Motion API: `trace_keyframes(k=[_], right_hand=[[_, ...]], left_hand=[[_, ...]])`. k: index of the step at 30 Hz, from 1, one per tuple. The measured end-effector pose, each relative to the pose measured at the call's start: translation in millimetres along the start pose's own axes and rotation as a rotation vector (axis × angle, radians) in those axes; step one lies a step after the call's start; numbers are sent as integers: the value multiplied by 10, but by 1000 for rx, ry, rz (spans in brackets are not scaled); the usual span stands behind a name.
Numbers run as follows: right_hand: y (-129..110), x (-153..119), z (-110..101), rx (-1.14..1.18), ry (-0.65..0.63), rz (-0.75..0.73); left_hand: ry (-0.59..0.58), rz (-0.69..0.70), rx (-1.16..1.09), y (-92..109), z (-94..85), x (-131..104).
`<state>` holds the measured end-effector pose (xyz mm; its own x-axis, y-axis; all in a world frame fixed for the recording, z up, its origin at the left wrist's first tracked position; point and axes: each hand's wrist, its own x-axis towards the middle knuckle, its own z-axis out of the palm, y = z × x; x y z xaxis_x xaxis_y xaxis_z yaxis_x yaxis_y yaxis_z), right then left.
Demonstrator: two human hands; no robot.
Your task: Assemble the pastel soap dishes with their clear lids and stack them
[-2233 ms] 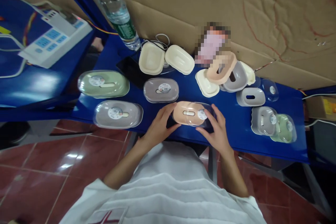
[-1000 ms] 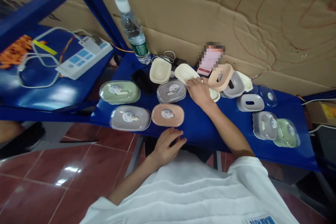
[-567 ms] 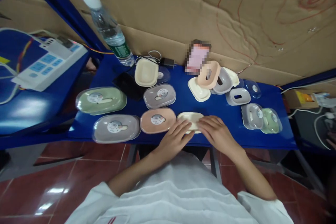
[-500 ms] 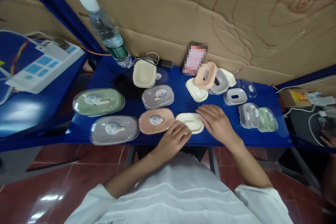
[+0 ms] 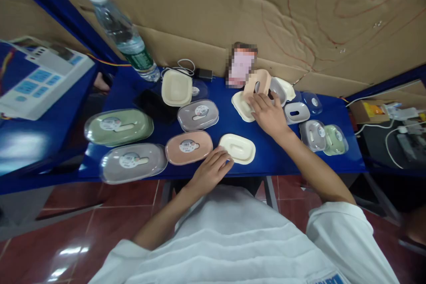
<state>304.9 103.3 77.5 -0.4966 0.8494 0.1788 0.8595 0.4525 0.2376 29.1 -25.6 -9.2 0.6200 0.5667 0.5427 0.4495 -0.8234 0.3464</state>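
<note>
My left hand [image 5: 213, 169] rests at the table's front edge with fingers loosely stretched, their tips at the left end of a shallow cream plastic tray [image 5: 240, 149]. A raised oval marks the tray's middle. Farther back, my right hand [image 5: 269, 114] has its fingers closed on the near side of a peach plastic box [image 5: 262, 79] with an oval hole. That box is tilted, and its lower edge is hidden by my fingers. Under and left of my right hand lies another cream tray [image 5: 240, 104]. A grey box [image 5: 278, 89] is partly covered behind the hand.
Lidded peach [image 5: 189, 147], grey [image 5: 133, 164] and green [image 5: 118, 127] boxes lie left on the blue table. More boxes [image 5: 297, 113] stand right. A water bottle [image 5: 124, 37], charger [image 5: 204, 74] and phone [image 5: 241, 65] are at the back, by the cardboard [image 5: 193, 13].
My right hand has left the front cream tray and reached back to the peach box, which is now tilted. My left hand has shifted slightly left along the tray.
</note>
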Motion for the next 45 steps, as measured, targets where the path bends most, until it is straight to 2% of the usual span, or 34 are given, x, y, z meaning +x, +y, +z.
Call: trace_keyframes(k=[3,6,9,12,15,18,21,24,26,32,40,45], right_hand=[[108,68,79,57,-21,49],[120,-5,-54,152,65,88],[-7,-388,-302,368,191,107],[-214,-933,-400,590,134,5],[-456,-1370,-265,765,62,-54],[-645,-1573,-50,874,58,-33],[-712,-1594,94,884,96,11],[-672,-1531,157,802,121,54],[-613,-1467,169,753,103,28],[-515,-1286,126,689,31,-171],[-672,-1341,233,579,100,-136],[-563,-1323,259,633,75,-161]], left_hand=[[39,116,28,80,-69,12],[105,59,63,224,-199,-140],[137,-94,11,345,-250,-356],[128,-220,-79,394,-169,-445],[113,-332,-114,409,-29,-314],[90,-427,-155,434,93,-68],[59,-419,-180,442,173,106],[58,-426,-125,398,210,150],[60,-445,-90,354,213,141],[27,-456,-121,279,196,108],[-53,-420,-62,237,168,118],[-44,-388,-67,215,183,120]])
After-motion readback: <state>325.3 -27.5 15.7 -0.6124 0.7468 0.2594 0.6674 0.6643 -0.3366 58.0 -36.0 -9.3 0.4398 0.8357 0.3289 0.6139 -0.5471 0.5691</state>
